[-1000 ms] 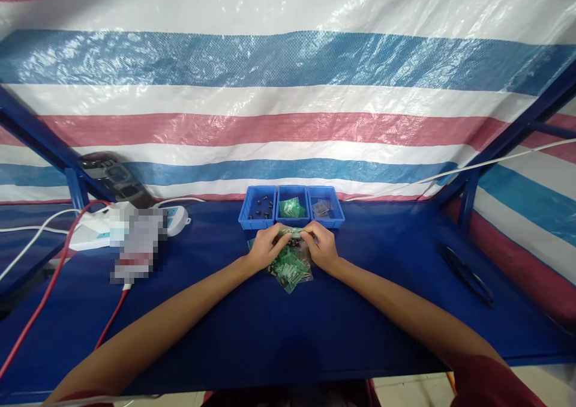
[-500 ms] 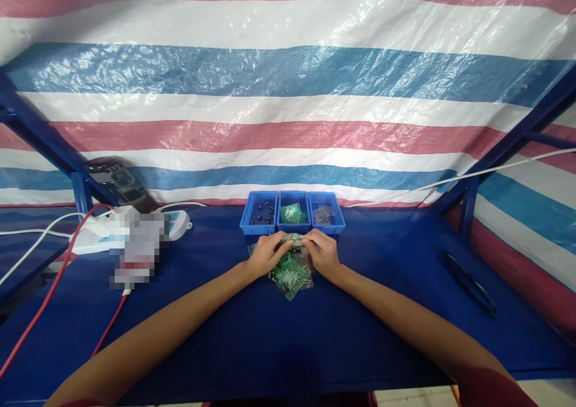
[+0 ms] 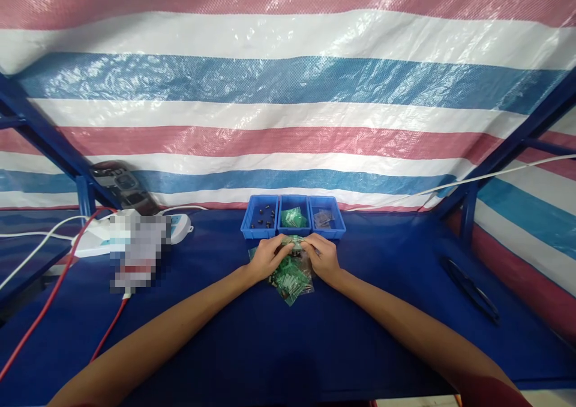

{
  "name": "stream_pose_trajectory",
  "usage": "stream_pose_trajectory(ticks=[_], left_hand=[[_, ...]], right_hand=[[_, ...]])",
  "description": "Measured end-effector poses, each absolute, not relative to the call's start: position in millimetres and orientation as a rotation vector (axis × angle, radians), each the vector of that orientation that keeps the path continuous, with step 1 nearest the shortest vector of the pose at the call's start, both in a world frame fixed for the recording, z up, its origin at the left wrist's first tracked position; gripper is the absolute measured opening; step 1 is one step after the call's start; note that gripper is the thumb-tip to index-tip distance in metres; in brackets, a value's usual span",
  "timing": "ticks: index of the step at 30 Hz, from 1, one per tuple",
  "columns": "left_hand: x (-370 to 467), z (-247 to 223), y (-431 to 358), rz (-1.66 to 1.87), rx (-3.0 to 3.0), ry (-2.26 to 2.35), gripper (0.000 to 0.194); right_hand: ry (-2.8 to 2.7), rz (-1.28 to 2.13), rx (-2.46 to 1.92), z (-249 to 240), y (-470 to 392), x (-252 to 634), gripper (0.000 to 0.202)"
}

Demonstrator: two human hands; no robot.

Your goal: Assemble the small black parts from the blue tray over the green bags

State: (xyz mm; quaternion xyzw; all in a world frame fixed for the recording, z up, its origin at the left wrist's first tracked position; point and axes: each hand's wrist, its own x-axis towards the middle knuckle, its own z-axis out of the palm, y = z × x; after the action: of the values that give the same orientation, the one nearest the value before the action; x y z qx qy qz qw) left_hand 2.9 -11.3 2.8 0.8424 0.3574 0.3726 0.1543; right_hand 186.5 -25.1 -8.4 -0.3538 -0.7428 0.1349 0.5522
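My left hand (image 3: 265, 258) and my right hand (image 3: 322, 258) pinch opposite ends of a small clear plastic bag (image 3: 293, 239) with a greenish tint. Below it on the table lies a pile of green-printed clear bags (image 3: 290, 278), with small dark parts partly showing between my hands. Just beyond my fingers stand three blue bins side by side. Several small dark metal parts lie in the left bin (image 3: 260, 234). Green-and-clear bags (image 3: 293, 217) fill part of the middle bin, and small clear bags (image 3: 323, 218) are in the right one.
On the left, a white power strip (image 3: 92, 246) with cables and a blurred-out device (image 3: 140, 251) sit on the blue table (image 3: 216, 347). A dark elongated object (image 3: 470, 290) lies at the right. Striped sheeting (image 3: 288, 77) hangs behind, between blue frame posts.
The view has tilted up slightly, so everything sits a little lower in the picture. Both hands keep their pinch on the small bag.
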Motion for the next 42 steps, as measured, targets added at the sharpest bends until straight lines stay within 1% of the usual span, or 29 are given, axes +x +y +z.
stream_pose_trajectory(ticks=[7, 14, 19, 24, 36, 42], left_hand=[[6, 7, -12, 1.125, 2.345, 1.052, 0.027], [5, 5, -11, 1.188, 2.342, 1.137, 0.035], [3, 8, -13, 1.194, 2.277, 1.044, 0.027], [3, 7, -12, 1.223, 2.196, 1.024, 0.023], [3, 5, -9, 1.076, 2.218, 0.986, 0.022], [3, 3, -9, 1.082, 2.204, 1.01, 0.02]], right_hand=[[-1.715, 0.341, -0.885, -5, -27, 185, 0.025], [-1.677, 0.342, -0.896, -5, -28, 186, 0.021], [-1.629, 0.35, -0.918, -6, -27, 185, 0.021], [-1.556, 0.398, -0.956, -8, -26, 185, 0.024], [-1.454, 0.471, -1.014, -14, -23, 186, 0.022], [-1.467, 0.499, -0.998, -14, -22, 186, 0.022]])
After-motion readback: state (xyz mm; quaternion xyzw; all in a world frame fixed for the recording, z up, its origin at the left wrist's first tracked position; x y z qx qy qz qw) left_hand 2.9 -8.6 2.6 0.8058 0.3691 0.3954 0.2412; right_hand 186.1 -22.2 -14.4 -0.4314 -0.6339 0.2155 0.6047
